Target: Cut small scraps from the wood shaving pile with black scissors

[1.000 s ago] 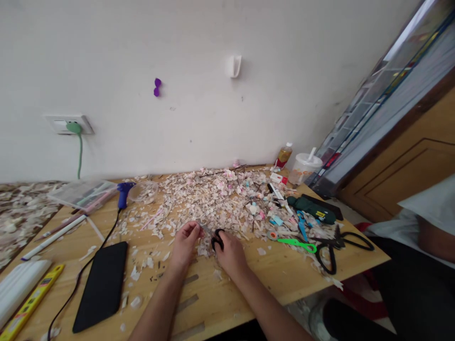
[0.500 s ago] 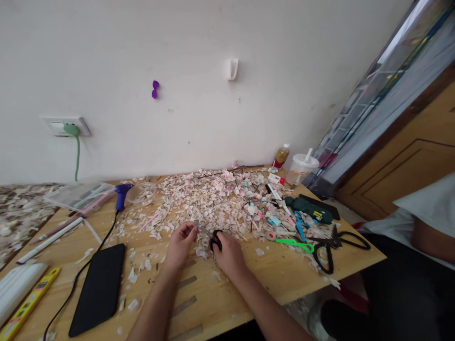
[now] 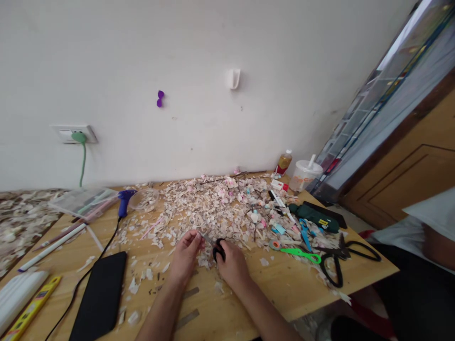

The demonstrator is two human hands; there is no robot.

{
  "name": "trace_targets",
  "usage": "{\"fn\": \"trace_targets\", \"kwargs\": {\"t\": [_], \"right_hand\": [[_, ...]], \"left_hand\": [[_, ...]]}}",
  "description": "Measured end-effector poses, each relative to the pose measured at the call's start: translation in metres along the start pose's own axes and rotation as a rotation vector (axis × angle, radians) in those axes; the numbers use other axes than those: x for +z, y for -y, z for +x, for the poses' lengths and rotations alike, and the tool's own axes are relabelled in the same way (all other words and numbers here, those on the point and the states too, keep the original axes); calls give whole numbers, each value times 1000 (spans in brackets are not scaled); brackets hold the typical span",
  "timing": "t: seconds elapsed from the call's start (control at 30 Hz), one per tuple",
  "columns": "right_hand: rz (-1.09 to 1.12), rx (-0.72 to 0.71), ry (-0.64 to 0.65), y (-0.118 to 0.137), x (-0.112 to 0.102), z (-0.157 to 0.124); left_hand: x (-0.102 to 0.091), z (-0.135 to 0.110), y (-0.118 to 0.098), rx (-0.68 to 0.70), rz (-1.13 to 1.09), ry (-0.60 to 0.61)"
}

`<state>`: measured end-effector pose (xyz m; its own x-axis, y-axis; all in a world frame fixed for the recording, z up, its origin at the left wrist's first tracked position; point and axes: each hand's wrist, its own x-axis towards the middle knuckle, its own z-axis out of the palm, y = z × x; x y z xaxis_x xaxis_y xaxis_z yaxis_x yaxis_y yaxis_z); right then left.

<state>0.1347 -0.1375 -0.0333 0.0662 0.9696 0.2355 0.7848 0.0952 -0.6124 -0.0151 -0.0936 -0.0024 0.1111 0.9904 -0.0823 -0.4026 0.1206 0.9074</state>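
My right hand (image 3: 231, 260) is closed round the black handles of a small pair of scissors (image 3: 219, 249), whose blades point left toward my other hand. Thumb and fingers of my left hand (image 3: 189, 246) are pinched together at the blade tips, on a small pale piece too tiny to make out clearly. Beneath and beyond both hands spreads a heap of pale paper-like scraps (image 3: 202, 208). Pink blossoms (image 3: 223, 189) and thin dark twigs lie among the scraps toward the back.
On the left are a blue glue gun (image 3: 123, 201), a black phone-like slab (image 3: 101, 293) and a yellow cutter (image 3: 33, 308). To the right lie green scissors (image 3: 302, 254), large black-handled shears (image 3: 332, 270) and a dark green pouch (image 3: 314, 217). A lidded cup (image 3: 305, 175) and bottle (image 3: 283, 163) stand behind. Another person sits at right.
The view has shifted slightly, so everything sits a little lower and mostly further right. Both hands stay close together, with the scissors still in my right hand.
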Motion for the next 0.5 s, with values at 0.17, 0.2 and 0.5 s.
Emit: {"fn": "trace_targets", "kwargs": {"t": [0.17, 0.2, 0.5], "right_hand": [[-12, -10, -5, 1, -2, -1], [-15, -14, -3, 2, -3, 0], [-41, -58, 17, 1, -7, 0]], "left_hand": [[-6, 4, -5, 88, 192, 55], [-7, 4, -8, 100, 230, 66], [-21, 4, -22, 165, 497, 144]]}}
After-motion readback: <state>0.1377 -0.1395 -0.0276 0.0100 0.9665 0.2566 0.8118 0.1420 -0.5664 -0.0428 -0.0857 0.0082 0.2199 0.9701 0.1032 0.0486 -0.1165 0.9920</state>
